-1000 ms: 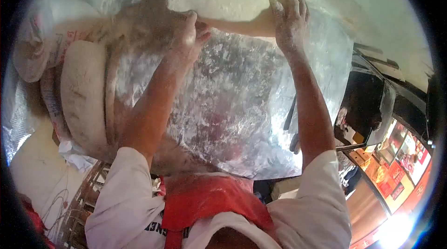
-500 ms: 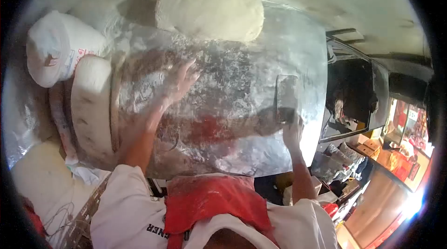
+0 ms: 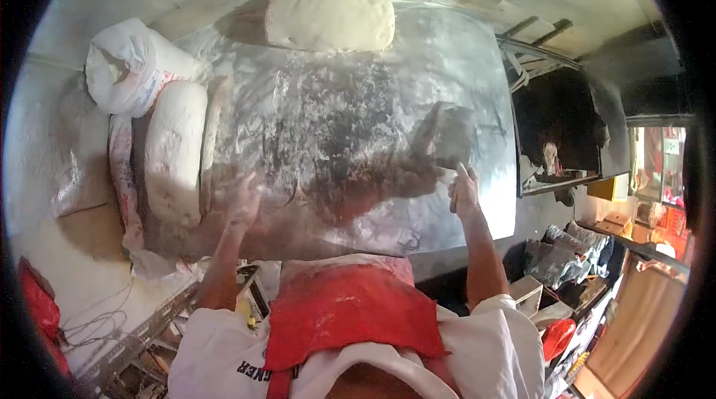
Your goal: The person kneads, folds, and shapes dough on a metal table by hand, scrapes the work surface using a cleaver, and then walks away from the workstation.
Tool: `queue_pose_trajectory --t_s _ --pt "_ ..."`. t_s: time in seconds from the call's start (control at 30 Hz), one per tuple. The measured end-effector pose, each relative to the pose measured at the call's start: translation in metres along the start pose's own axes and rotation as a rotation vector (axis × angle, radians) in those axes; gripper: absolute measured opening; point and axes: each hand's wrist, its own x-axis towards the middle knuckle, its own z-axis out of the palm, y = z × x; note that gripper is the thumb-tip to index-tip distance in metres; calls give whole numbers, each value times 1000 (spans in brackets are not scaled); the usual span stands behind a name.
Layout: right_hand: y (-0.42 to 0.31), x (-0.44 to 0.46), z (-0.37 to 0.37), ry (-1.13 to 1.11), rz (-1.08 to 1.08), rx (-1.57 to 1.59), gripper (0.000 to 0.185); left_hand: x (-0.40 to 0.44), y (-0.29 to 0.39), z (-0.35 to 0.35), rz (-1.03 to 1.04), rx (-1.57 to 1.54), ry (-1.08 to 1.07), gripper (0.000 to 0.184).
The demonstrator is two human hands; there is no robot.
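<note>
My right hand (image 3: pixel 465 190) grips the handle of a cleaver (image 3: pixel 453 138), whose broad rectangular blade is raised over the right side of the metal worktable (image 3: pixel 350 212). Low on the left of the table, my left hand (image 3: pixel 245 203) holds nothing; it looks loosely open, slightly blurred. A large pale slab of dough (image 3: pixel 332 17) lies at the far edge. Beside my left hand is a long, rounded, flour-dusted piece (image 3: pixel 177 153), apparently dough, with a narrow strip (image 3: pixel 214 149) along its right side.
An opened white sack (image 3: pixel 142 71) stands at the back left. Flour dusts the table's middle. To the right are a dark open-fronted box (image 3: pixel 559 130) and plastic bags (image 3: pixel 559 257). A metal frame (image 3: pixel 142 339) stands below left.
My left hand has drawn back toward me from the table's middle. The cleaver has lifted and tilted in my right hand. My view has shifted a little.
</note>
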Motion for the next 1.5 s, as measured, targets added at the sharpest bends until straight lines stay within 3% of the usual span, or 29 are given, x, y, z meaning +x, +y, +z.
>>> queue_pose_trajectory --t_s 0.07,0.13,0.17,0.27,0.33,0.4,0.43,0.5,0.53,0.57,0.6,0.63,0.67,0.73,0.77,0.83,0.93,0.97,1.0,1.03,1.07,1.13,1.2,1.27,1.33,1.37,1.4,1.43,1.5 --pt "14 -8 -24 168 -15 -54 22 -5 -23 -10 29 1 118 43" --pt "37 -6 -58 217 -36 -111 25 -16 -32 -27 -124 -54 191 40" --pt "51 -3 -77 305 -73 -66 27 -10 -79 -19 -71 -16 241 38" --pt "72 -10 -106 467 -155 -61 30 -22 -78 -41 -66 -139 243 37" --pt "70 -27 -86 489 -153 -162 29 -27 -86 -51 -45 -79 217 37" --pt "74 -42 -49 503 -109 -278 20 -31 -106 -50 -55 -687 193 38" --pt "98 -31 -45 479 -106 -290 20 -34 -109 -54 -72 -684 214 38" --pt "161 8 -52 -96 -328 -329 39 -44 -113 -63 -47 -811 147 39" --pt "156 -1 27 317 -475 -743 36 -52 -113 -73 -56 -817 168 39" --pt "121 -75 109 309 -572 -1015 30 -58 -111 -87 42 -536 169 38" --pt "145 -66 126 -116 -441 -746 24 -61 -115 -98 140 -254 163 38" --pt "199 -47 159 -195 -707 -702 20 -62 -132 -95 149 -192 206 39" --pt "208 -62 209 -333 -162 -69 26 -70 -127 -102 148 -198 211 39" --pt "178 -143 297 -327 -455 -1058 36 -81 -98 -123 113 -199 89 40" --pt "180 -155 316 -324 -459 -1054 36 -75 -117 -115 273 15 91 49" --pt "181 -173 340 -456 -525 -1063 41 -74 -117 -113 339 95 54 53" --pt "163 -209 320 -382 -496 -801 42 -69 -119 -98 497 114 94 63" --pt "191 -185 296 -270 -378 -726 39 -65 -119 -91 516 153 124 64" --pt "186 -191 284 -230 -375 -727 39 -58 -119 -81 538 191 148 65" --pt "177 -203 273 -103 -306 -681 37 -42 -113 -73 501 441 210 67" --pt "171 -211 259 30 -237 -628 34 -32 -112 -69 545 424 185 67" --pt "167 -214 231 164 -146 -593 28 -21 -75 -90 280 288 -41 70" --pt "161 -232 216 312 -509 -801 27 -7 -58 -90 210 375 -189 76" --pt "184 -219 183 324 -852 -1022 36 20 -91 -61 91 94 -288 77" --pt "227 -188 148 109 -804 -1226 54 30 -87 -42 536 143 385 68" --pt "223 -192 149 179 -777 -1215 54 44 -95 -29 251 -296 217 60" --pt "213 -201 155 178 -561 -1064 63 56 -100 -16 -71 -699 20 52" --pt "213 -213 161 164 -365 -904 73 59 -102 -16 -40 -696 -20 52" --pt "217 -223 156 168 -327 -855 73 57 -93 -36 -339 -1081 -301 40"
